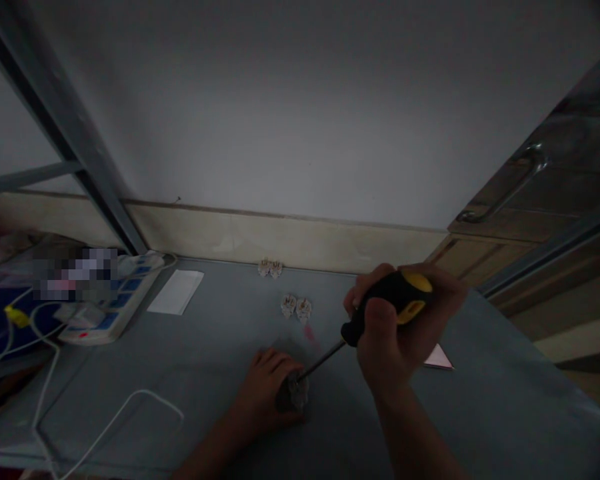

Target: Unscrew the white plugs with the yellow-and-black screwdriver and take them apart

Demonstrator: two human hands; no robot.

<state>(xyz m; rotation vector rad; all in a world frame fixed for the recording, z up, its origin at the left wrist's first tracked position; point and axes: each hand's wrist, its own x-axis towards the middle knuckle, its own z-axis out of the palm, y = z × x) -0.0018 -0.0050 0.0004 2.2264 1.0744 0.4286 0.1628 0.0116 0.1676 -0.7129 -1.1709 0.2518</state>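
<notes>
My right hand grips a screwdriver by its black and yellow handle. The shaft slants down to the left, its tip at a small, shiny part with a dark side. Around that part my left hand is closed, holding it at the tabletop. What kind of part it is I cannot make out in the dim light. Beyond my hands lies a pair of small pale pieces with metal prongs. A similar pair sits farther back, close to the wall.
A power strip with plugs and white cables takes up the left side. White paper lies beside it. A pinkish flat item shows partly behind my right hand. At the right is a wooden door with a metal handle.
</notes>
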